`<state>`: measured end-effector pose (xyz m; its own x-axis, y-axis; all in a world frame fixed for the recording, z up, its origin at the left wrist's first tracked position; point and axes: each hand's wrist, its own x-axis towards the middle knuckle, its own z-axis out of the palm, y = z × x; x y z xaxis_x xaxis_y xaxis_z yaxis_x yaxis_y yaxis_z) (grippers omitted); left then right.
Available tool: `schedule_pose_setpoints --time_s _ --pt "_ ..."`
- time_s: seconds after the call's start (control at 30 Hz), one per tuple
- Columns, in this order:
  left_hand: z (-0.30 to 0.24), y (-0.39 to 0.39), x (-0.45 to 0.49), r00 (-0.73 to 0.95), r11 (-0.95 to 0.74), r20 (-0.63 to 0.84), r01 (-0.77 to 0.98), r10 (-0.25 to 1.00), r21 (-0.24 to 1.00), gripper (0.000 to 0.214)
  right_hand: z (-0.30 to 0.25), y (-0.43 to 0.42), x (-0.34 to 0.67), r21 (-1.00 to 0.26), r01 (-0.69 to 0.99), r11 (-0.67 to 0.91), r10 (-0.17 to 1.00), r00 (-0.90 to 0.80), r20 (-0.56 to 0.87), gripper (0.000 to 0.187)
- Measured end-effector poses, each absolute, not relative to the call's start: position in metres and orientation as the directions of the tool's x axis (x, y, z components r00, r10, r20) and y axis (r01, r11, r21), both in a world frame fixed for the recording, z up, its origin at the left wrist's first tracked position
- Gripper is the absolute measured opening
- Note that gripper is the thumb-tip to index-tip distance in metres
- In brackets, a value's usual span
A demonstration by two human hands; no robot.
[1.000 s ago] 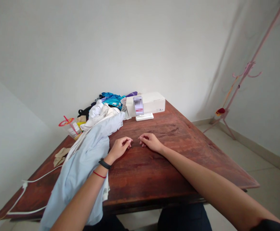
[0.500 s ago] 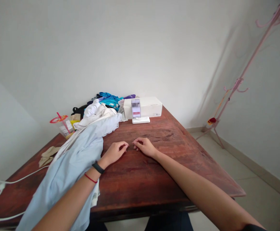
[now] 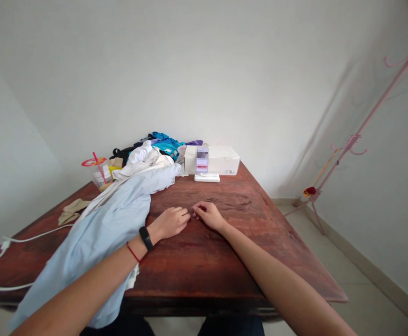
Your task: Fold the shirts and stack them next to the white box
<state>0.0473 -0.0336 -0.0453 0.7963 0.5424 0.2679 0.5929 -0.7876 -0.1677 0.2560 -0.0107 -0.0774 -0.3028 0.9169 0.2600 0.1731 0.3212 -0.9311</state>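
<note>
"Head view, near edge first. What is found there?"

"The light-blue garment lies rumpled lengthwise on the wooden table, its near end hanging over the edge. The left forearm crosses above it, with a black wristband and a red cord."

"State of the hands?"

"The left hand is back up, fingers bent downward; its palm is hidden, so I cannot tell whether it pinches anything. The right hand is loosely curled, and no object shows in it. Fingertips sit close together; contact between them cannot be confirmed."

"Progress?"

"I judge nothing visibly completed. The garment is just beside the left hand, unfolded, with neither hand seen gripping it. What is left loose is the garment and, farther off, the clothing pile."

"Remaining items, outward?"

"A white cable and a tan cloth at the left; then a lidded cup with a straw. Beyond the hands, a white device lies before a white box. A pink coat stand leans in view at far right."
</note>
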Motion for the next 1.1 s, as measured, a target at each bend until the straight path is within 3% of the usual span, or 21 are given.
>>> schedule_pose_setpoints --time_s 0.4,0.67,0.9,1.1 --pt "-0.048 -0.033 0.046 0.767 -0.748 0.321 0.630 0.556 -0.208 0.008 -0.080 -0.011 0.256 -0.905 0.223 0.363 0.903 -0.323 0.282 0.025" --pt "-0.043 -0.028 0.036 0.730 -0.618 0.344 0.683 0.590 -0.390 0.017 -0.075 -0.015 0.255 -0.903 0.231 0.363 0.904 -0.320 0.282 0.024" --pt "-0.017 0.005 -0.004 0.463 -0.363 0.321 0.873 0.826 -0.325 0.042 -0.074 -0.015 0.255 -0.892 0.269 0.363 0.906 -0.326 0.270 0.022" --pt "0.001 0.041 -0.022 0.237 -0.163 0.352 0.960 0.905 -0.229 0.059 -0.072 -0.016 0.255 -0.882 0.297 0.365 0.906 -0.330 0.264 0.021"
